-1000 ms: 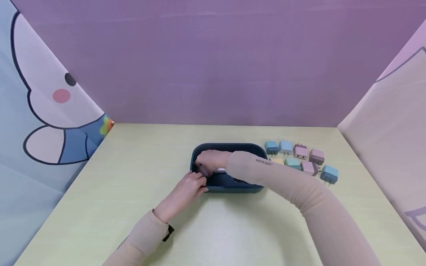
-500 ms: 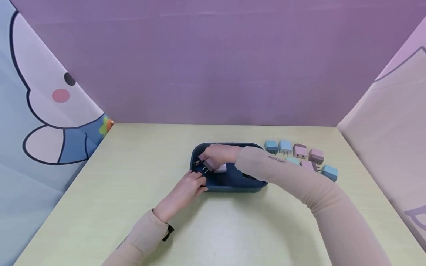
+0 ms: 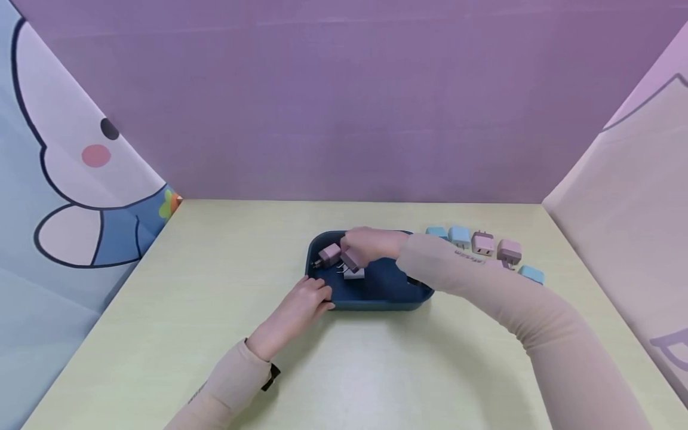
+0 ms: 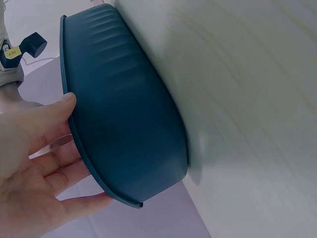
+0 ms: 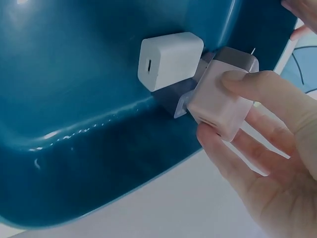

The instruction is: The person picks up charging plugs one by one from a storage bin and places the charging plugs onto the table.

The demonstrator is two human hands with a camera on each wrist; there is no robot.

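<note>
While the bin is gripped by the left hand, the white charger could be bumped by the right hand's pinched pink charger.

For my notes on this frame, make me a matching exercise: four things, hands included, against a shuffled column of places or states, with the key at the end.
Things
1. Left hand
2. Right hand
3. White charger
4. Blue chargers

Places or states
A. Holding a two-tone pink charger
B. On the table, right of the tray in the head view
C. Holding the tray's rim
D. Inside the tray, held by neither hand

Pairs: 1-C, 2-A, 3-D, 4-B
</note>
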